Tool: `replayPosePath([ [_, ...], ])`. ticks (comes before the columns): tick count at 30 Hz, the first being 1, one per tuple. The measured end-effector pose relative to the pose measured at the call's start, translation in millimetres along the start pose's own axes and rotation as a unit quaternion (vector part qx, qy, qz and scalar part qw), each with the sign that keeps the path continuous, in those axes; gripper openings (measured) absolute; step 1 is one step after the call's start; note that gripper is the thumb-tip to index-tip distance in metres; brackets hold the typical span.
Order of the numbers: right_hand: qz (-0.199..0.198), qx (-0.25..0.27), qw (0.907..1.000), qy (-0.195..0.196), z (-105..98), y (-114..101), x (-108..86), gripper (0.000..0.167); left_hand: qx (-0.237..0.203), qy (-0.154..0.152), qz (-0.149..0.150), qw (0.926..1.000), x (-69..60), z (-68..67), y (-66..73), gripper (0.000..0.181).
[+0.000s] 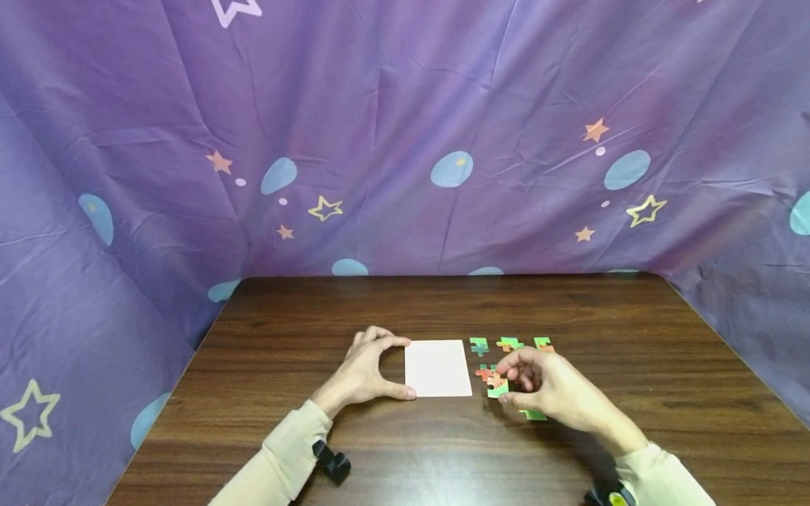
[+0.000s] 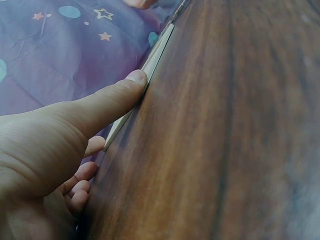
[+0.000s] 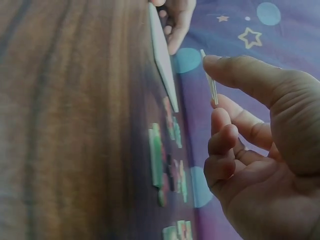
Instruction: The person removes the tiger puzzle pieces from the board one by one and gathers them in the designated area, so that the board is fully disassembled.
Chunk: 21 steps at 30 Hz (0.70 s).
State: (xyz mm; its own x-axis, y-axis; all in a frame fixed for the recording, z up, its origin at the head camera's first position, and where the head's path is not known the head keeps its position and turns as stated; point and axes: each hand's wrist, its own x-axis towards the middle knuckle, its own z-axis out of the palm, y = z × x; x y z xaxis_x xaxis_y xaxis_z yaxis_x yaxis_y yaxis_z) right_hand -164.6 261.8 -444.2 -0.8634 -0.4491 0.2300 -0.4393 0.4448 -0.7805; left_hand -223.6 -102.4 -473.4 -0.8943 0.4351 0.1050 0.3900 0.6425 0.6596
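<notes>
My left hand [image 1: 363, 369] spans the left side of a white square board [image 1: 438, 368] lying on the table. Its thumb and index finger hold the board at its two left corners; in the left wrist view the thumb [image 2: 115, 102] rests along the near edge. My right hand [image 1: 557, 393] pinches a thin jigsaw piece [image 3: 210, 82] between thumb and fingertips, raised above the table. From the head, that piece looks orange, white and green. Just under and beside this hand lie several other jigsaw pieces, such as a green one [image 1: 534, 415], partly hidden by the fingers.
Behind the right hand, a row of loose pieces includes a green one [image 1: 479, 346], a yellow-and-green one [image 1: 509, 344] and a green-and-orange one [image 1: 542, 343]. The dark wooden table [image 1: 304, 309] ends at a purple patterned curtain [image 1: 380, 105] at the back and sides.
</notes>
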Motion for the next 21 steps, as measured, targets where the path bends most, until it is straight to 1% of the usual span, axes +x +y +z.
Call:
replayPosePath([
  [7, 0.0, -0.023, 0.9997, -0.013, 6.4, 4.0, -5.1, 0.039, 0.004, -0.002, 0.0, 1.0, -0.8, 0.8, -0.3, 0.096],
  [14, -0.017, -0.047, 0.9984, -0.028, 10.5, 6.6, -5.9, 0.039, 0.006, 0.006, 0.006, 0.9999, 0.1, 0.8, -0.1, 0.097],
  [21, -0.013, -0.076, 0.9966, -0.029, 10.9, 7.1, -6.5, 0.038, 0.005, 0.01, 0.008, 0.9999, -0.1, 0.9, -1.0, 0.097],
])
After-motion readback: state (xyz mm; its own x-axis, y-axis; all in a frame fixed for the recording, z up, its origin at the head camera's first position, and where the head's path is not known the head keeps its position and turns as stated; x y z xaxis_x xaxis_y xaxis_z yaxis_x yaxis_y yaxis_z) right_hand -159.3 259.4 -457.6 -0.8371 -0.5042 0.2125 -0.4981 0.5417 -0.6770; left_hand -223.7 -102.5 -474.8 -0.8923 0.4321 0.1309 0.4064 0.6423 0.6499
